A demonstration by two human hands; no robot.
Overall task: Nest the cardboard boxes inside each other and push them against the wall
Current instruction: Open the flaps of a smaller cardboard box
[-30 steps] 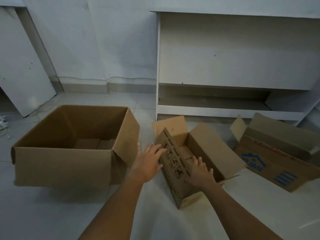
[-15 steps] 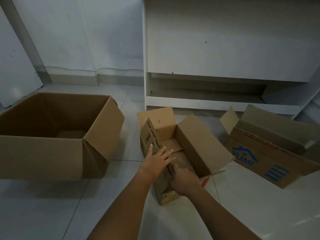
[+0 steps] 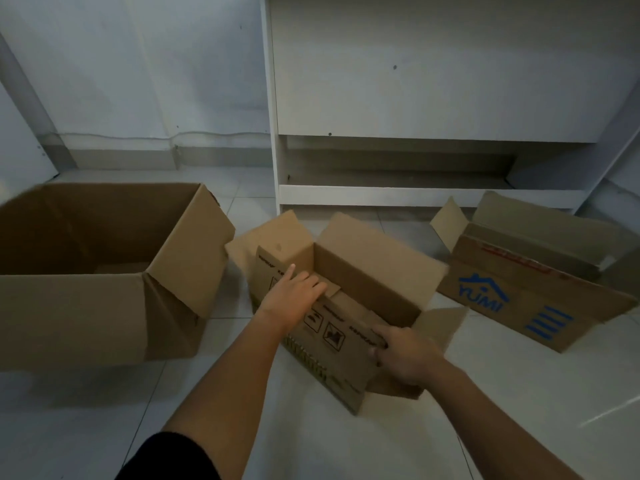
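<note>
Three open cardboard boxes sit on the tiled floor. The large box is at the left, flaps up. The middle box, with printed handling symbols on its near side, stands in front of me. My left hand is hooked over its near wall at the left end. My right hand grips the same wall by the right near corner. The third box, with blue YUMI print, lies at the right, untouched.
A white shelf unit stands behind the middle and right boxes against the wall. A baseboard with a thin cable runs along the wall behind the large box. Pale floor tiles spread toward me.
Both hands went from resting on the middle box's near side to gripping its top edge. The box has turned slightly and looks nearer and larger; my view shifted closer and to the right.
</note>
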